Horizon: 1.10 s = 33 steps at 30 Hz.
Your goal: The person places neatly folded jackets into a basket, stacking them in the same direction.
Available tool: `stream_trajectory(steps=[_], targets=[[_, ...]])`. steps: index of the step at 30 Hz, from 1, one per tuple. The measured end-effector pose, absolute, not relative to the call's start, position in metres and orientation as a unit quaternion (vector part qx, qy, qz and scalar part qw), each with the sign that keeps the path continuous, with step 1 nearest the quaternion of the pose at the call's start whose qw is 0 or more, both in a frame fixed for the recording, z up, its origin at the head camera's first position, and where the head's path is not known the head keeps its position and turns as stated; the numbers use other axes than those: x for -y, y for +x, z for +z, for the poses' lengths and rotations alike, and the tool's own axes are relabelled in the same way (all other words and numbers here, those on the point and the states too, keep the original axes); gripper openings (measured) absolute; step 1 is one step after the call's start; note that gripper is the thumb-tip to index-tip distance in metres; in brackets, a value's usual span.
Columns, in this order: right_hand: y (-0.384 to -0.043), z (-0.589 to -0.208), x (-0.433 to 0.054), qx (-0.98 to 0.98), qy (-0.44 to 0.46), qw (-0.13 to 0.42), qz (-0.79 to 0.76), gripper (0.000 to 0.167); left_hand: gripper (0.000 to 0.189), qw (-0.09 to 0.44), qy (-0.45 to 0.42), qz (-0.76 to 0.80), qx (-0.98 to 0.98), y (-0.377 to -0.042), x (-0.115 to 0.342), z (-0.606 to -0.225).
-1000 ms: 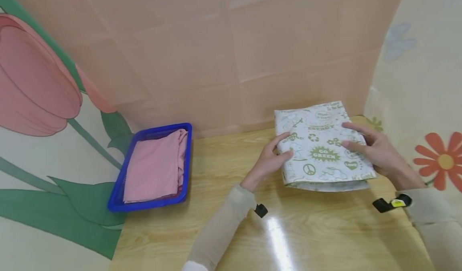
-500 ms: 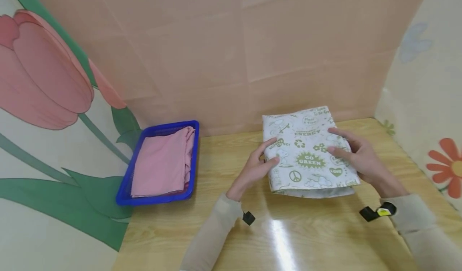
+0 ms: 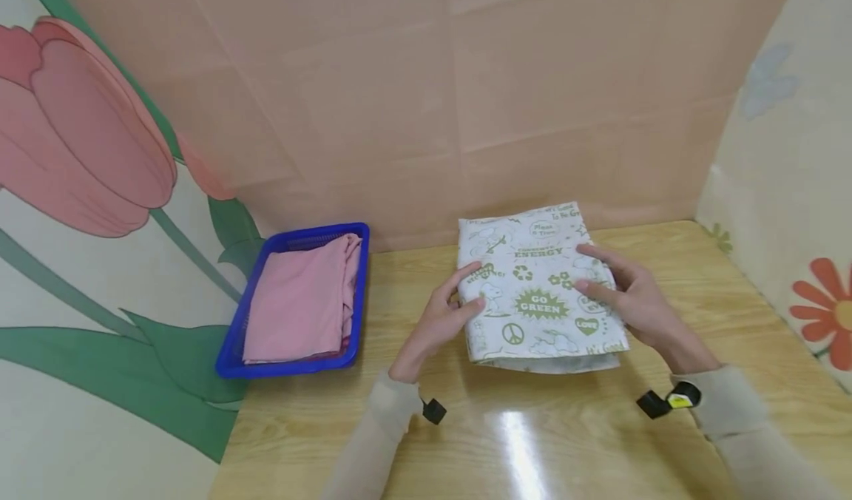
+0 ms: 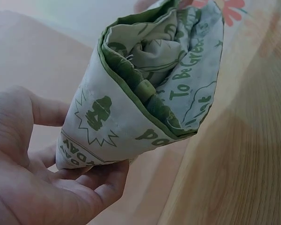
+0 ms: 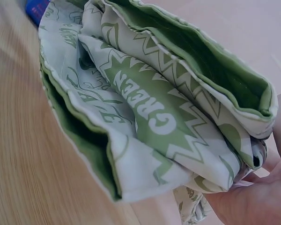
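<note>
In the head view, a folded white cloth [image 3: 541, 278] with green printing is held above the wooden table. My left hand [image 3: 441, 319] grips its left edge, with finger and thumb showing on the upper face. On the opposite edge, my right hand [image 3: 635, 300] holds it the same way. The left wrist view shows the left fingers [image 4: 110, 185] under one end of the folded cloth [image 4: 96, 117], which has green edging. Seen from the right wrist, the cloth [image 5: 145, 108] has several loose layers with a green inner side, and the right hand [image 5: 253, 197] holds its end.
A blue plastic basket [image 3: 226, 367] stands at the table's left, with a folded pink cloth [image 3: 296, 300] in it. The wooden table [image 3: 452, 448] meets a peach-coloured backdrop [image 3: 353, 115] behind. Walls with painted flowers flank both sides.
Both hands have carried the folded white cloth leftward, closer to the blue basket. Their hold on its two edges looks the same. The basket and pink cloth stay in place.
</note>
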State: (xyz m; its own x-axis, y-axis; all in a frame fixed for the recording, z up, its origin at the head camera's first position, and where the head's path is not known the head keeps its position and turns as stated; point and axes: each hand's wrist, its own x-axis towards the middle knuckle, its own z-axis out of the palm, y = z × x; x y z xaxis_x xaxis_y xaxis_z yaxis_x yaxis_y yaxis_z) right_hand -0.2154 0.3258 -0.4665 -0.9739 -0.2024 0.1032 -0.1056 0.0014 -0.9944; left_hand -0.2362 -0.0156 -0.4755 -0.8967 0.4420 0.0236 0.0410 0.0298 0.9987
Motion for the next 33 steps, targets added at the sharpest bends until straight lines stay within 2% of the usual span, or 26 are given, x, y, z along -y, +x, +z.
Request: stream_trajectory(steps=[20,33], targets=[[-0.221,-0.464,-0.268,-0.652,-0.157,0.078,-0.738,0.068,0.065,0.095,0.163,0.677,-0.712,-0.219,0.079,-0.458],[-0.235,-0.465,-0.225,-0.649,-0.172,0.077,-0.737,0.065,0.065,0.057,0.136,0.668,-0.729,-0.215,0.118,-0.454]])
